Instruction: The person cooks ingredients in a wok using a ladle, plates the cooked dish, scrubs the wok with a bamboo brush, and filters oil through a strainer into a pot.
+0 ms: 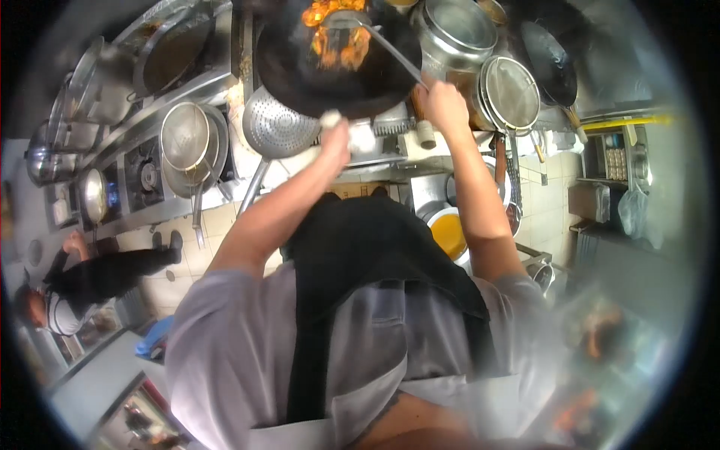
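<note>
A large black wok [300, 75] is at the top of the head view, with orange-coloured food pieces [341, 49] in it. My right hand [446, 107] is closed round the handle of a metal ladle [396, 52], whose bowl rests among the food. At the wok's near rim, my left hand [337, 144] is closed on a white cloth [361, 137]. Whether the fingers also grip the wok through the cloth is hidden. A perforated metal skimmer [277, 124] lies just left of that hand.
To the right of the wok stand a metal pot [459, 26] and a round strainer [511, 91]. Another strainer [185, 136] sits on the left counter. Below the counter is a pot of yellow liquid [448, 234]. Another person [112, 277] stands at the left.
</note>
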`<state>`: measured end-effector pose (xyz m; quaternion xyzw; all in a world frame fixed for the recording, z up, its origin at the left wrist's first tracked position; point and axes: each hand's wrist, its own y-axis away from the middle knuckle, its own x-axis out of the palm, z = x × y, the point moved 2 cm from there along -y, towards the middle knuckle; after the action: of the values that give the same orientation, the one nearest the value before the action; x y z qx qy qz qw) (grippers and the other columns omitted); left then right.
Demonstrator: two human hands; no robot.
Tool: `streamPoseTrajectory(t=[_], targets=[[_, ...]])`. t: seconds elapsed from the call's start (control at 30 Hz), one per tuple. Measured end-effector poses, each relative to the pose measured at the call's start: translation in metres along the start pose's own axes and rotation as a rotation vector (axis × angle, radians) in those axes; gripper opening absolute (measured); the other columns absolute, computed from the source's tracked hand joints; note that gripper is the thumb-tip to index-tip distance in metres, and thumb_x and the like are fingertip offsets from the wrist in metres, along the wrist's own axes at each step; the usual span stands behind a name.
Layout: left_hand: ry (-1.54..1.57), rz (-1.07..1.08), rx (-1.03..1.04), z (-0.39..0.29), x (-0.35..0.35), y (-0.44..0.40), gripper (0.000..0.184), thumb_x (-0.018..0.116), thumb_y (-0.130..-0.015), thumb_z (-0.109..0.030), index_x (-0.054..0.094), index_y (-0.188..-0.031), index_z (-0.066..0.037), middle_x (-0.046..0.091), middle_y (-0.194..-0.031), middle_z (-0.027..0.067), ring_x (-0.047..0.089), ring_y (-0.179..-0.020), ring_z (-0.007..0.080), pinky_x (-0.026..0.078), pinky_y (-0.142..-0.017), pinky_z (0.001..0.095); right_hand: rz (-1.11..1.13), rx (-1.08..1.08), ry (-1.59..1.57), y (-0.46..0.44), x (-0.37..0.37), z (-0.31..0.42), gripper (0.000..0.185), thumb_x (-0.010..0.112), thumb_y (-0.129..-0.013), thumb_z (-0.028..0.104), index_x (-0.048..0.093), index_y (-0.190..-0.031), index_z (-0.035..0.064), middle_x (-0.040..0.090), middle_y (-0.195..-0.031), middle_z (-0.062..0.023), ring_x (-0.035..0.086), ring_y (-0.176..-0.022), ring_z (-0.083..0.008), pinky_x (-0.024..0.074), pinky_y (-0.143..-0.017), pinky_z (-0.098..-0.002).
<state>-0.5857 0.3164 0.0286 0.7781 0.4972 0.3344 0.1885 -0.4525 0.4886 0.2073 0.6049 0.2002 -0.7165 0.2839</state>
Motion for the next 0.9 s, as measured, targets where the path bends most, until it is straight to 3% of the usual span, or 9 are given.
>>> streamPoseTrajectory(t=[0.07, 0.2, 0.27, 0.33, 0.53, 0.6, 0.73, 0.8, 0.9], targets=[[0.042, 0.031, 0.04, -0.011, 0.006, 0.019, 0.032, 0.056, -0.089, -0.006, 0.055, -0.12, 0.003, 0.063, -0.112, 0.0131, 0.065, -0.1, 0.0237, 0.053, -0.085, 0.0385, -0.096, -0.05, -0.08, 0.008, -0.008, -0.017, 0.034, 0.056, -0.093, 0.035, 0.064, -0.122, 0.0184, 0.069, -0.089, -0.0236, 0.067, -0.087, -0.0431, 0.055, -0.079, -0.0518], [0.164, 0.034, -0.09, -0.046, 0.042, -0.049, 0.024, 0.05, -0.092, -0.011, 0.053, -0.11, 0.004, 0.063, -0.099, 0.0175, 0.068, -0.08, 0.0332, 0.058, -0.07, 0.0482, 0.045, -0.11, -0.009, 0.013, -0.045, -0.027, 0.033, 0.059, -0.092, 0.028, 0.065, -0.123, 0.0197, 0.069, -0.094, -0.0227, 0.068, -0.088, -0.0408, 0.0548, -0.081, -0.0489], [0.19, 0.075, -0.12, -0.05, 0.047, -0.061, 0.024, 0.048, -0.092, -0.009, 0.052, -0.112, 0.004, 0.064, -0.098, 0.0174, 0.069, -0.083, 0.0332, 0.058, -0.07, 0.0488, 0.037, -0.162, -0.002, 0.012, -0.062, -0.025, 0.031, 0.058, -0.092, 0.026, 0.067, -0.12, 0.0175, 0.069, -0.096, -0.0233, 0.067, -0.092, -0.0393, 0.0534, -0.084, -0.0494], [0.151, 0.072, -0.088, -0.074, 0.059, -0.012, 0.024, 0.046, -0.093, -0.008, 0.051, -0.113, 0.004, 0.064, -0.098, 0.0175, 0.069, -0.084, 0.0336, 0.058, -0.069, 0.0499, 0.132, -0.171, 0.09, 0.016, -0.075, -0.019, 0.029, 0.058, -0.092, 0.024, 0.067, -0.117, 0.0136, 0.068, -0.1, -0.024, 0.067, -0.096, -0.0385, 0.0523, -0.086, -0.0494], [0.229, 0.143, -0.181, -0.055, 0.053, -0.057, 0.028, 0.048, -0.096, -0.016, 0.052, -0.116, 0.004, 0.064, -0.102, 0.0165, 0.069, -0.084, 0.0327, 0.057, -0.074, 0.0523, 0.177, -0.219, 0.055, -0.03, -0.019, -0.01, 0.028, 0.057, -0.092, 0.029, 0.069, -0.111, 0.012, 0.069, -0.098, -0.0228, 0.067, -0.094, -0.0407, 0.0531, -0.086, -0.0491], [0.123, 0.033, -0.088, -0.043, 0.039, -0.036, 0.027, 0.052, -0.095, -0.017, 0.054, -0.114, 0.003, 0.064, -0.103, 0.0148, 0.068, -0.09, 0.029, 0.057, -0.077, 0.0479, 0.069, -0.043, 0.072, -0.03, -0.01, 0.002, 0.029, 0.056, -0.093, 0.03, 0.067, -0.114, 0.0127, 0.069, -0.094, -0.024, 0.067, -0.09, -0.0416, 0.0536, -0.083, -0.0501], [0.035, 0.046, -0.083, 0.007, -0.012, 0.0, 0.027, 0.057, -0.088, -0.007, 0.056, -0.114, 0.0, 0.062, -0.109, 0.0108, 0.063, -0.101, 0.023, 0.053, -0.083, 0.0409, -0.085, -0.047, -0.097, -0.004, -0.011, -0.007, 0.031, 0.057, -0.093, 0.03, 0.065, -0.12, 0.0164, 0.069, -0.091, -0.0232, 0.067, -0.088, -0.0421, 0.0544, -0.079, -0.0513], [0.026, 0.004, -0.031, -0.016, 0.007, 0.008, 0.027, 0.053, -0.091, -0.008, 0.053, -0.116, 0.001, 0.062, -0.108, 0.0131, 0.066, -0.096, 0.0258, 0.056, -0.077, 0.0427, -0.061, -0.029, -0.084, 0.006, -0.027, -0.016, 0.033, 0.058, -0.093, 0.03, 0.064, -0.124, 0.0201, 0.068, -0.094, -0.0243, 0.067, -0.088, -0.0416, 0.0541, -0.078, -0.0515], [0.183, 0.092, -0.136, -0.052, 0.039, -0.04, 0.026, 0.05, -0.095, -0.012, 0.049, -0.116, 0.002, 0.061, -0.104, 0.0174, 0.067, -0.087, 0.0317, 0.058, -0.074, 0.0483, -0.014, -0.065, -0.024, 0.022, -0.045, -0.023, 0.034, 0.058, -0.092, 0.029, 0.064, -0.125, 0.0228, 0.068, -0.092, -0.0234, 0.067, -0.089, -0.0411, 0.0537, -0.082, -0.05]])
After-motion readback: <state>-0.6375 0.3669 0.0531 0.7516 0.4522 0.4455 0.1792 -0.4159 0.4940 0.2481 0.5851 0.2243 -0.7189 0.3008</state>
